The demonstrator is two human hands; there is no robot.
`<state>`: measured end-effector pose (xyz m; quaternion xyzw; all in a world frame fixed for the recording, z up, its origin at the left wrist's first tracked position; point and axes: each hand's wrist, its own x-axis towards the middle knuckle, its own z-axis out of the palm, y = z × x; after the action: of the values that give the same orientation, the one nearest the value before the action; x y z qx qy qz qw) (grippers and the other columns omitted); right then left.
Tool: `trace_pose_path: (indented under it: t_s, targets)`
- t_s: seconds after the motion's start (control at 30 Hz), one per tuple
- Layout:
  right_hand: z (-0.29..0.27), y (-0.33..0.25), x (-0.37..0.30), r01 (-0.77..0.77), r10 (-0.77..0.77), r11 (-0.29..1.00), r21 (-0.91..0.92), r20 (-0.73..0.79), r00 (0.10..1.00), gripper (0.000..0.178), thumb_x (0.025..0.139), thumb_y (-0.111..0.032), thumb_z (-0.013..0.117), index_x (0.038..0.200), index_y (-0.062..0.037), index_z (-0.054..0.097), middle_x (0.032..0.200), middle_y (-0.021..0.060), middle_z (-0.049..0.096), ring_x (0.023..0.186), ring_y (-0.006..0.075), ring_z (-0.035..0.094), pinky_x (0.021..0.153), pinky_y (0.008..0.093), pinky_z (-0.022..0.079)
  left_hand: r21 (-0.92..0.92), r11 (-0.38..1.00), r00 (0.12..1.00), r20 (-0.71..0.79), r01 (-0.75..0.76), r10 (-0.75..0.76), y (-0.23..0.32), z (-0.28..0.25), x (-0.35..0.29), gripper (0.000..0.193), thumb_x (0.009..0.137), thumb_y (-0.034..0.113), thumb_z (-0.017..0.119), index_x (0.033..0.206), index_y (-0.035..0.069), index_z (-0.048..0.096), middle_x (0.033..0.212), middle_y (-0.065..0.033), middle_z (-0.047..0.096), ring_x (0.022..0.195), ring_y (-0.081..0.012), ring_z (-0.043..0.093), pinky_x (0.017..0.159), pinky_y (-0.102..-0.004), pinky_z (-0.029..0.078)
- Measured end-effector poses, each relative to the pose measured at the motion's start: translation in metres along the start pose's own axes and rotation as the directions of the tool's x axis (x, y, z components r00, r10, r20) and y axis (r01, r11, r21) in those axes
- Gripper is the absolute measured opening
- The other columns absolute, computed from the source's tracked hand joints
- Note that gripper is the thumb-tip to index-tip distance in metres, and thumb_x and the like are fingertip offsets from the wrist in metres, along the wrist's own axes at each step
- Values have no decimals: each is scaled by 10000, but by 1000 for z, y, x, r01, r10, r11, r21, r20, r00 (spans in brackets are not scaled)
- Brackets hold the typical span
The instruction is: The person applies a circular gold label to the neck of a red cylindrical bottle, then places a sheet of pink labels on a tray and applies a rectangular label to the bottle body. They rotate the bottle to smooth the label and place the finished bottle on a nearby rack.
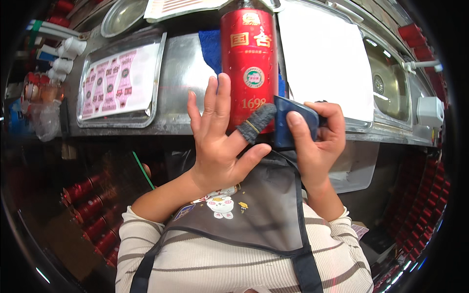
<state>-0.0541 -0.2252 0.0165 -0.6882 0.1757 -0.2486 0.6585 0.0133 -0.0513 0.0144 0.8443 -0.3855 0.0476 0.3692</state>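
In the head view, the red bottle was straight ahead of the person, its long axis running away from the body, neck toward the upper edge and base toward the near side of the metal bench. It seemed to lie on a blue cloth. The left hand was at the bottle's near left, all 5 digits stretched out, gripping nothing. Its index finger, in a grey cover, crossed over the base end; whether it touched could not be told. The right hand pinched a flat blue tool, upright edge just beside the bottle's lower right side. Of the 2 hands, the left looked nearer the bottle, and the neck was well apart from either.
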Motion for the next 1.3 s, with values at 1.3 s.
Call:
trace_pose_path:
  t_s: [1.3]
  targets:
    - [34,-40,78,457,-270,836,-303,498,824,208,762,-30,827,931,-14,706,764,81,669,670,143,632,616,291,497,-279,952,991,-11,127,-135,-29,-10,-28,910,759,199,802,1521,-13,352,1618,-279,241,1509,-424,254,1185,-648,98]
